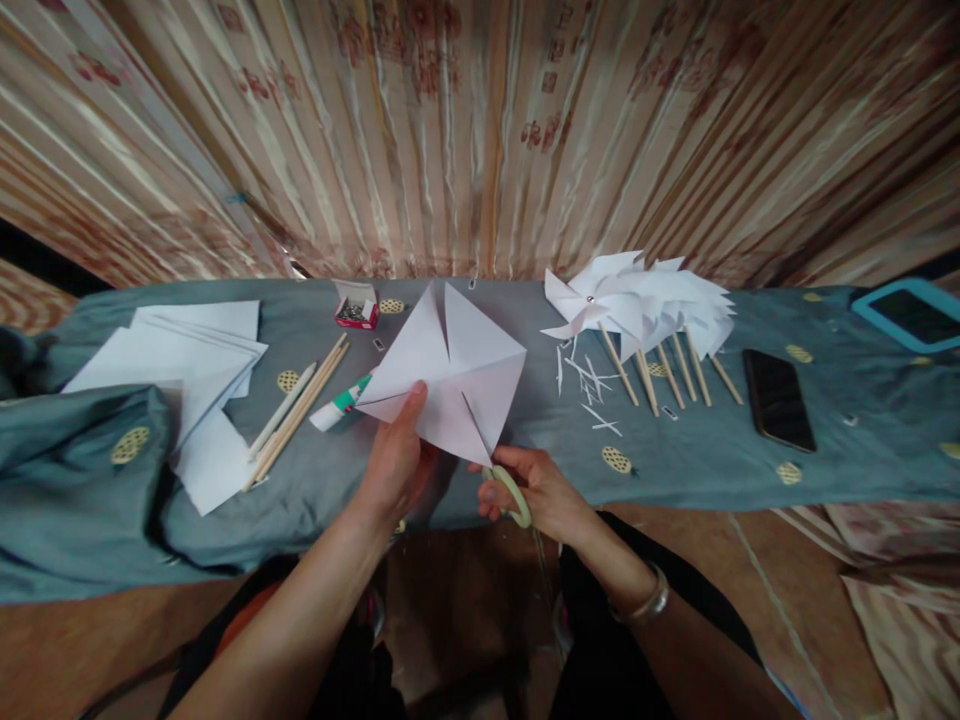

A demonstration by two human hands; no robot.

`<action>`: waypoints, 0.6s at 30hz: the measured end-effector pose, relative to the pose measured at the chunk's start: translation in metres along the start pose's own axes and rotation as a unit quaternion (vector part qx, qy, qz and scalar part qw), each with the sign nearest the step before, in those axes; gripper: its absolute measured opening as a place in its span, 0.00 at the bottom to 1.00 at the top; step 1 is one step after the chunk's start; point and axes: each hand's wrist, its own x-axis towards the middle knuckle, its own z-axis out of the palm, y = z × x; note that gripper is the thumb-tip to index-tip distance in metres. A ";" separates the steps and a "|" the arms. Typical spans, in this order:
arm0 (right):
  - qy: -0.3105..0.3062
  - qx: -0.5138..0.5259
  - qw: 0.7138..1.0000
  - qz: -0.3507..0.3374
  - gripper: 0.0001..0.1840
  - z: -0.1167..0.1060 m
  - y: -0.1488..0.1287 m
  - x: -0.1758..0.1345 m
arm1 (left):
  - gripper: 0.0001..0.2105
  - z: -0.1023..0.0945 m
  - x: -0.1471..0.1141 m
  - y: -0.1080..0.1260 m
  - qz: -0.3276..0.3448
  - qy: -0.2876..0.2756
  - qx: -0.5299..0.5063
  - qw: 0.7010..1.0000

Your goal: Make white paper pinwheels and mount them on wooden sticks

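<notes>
A white square of paper point(472, 385), slit inward from its corners, is held up over the cloth. My left hand point(401, 455) pinches its near left edge, thumb on top. My right hand point(532, 490) is closed around the pale green handles of a pair of scissors point(512, 495) at the paper's near corner. The scissor blades are mostly hidden by the paper. Behind the paper's left corner lies a white and green tube point(341, 403).
Paper pinwheels on sticks point(637, 310) lie at right, near paper scraps point(589, 375) and a black phone point(778, 400). At left are paper sheets point(187, 350) and wooden sticks point(300, 410). A small red box point(356, 308) stands open at the back, before a curtain point(450, 150).
</notes>
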 end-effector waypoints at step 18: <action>-0.039 -0.012 0.999 -0.016 0.27 -0.003 0.002 0.000 | 0.05 -0.004 0.005 -0.003 -0.003 -0.010 -0.019 1.000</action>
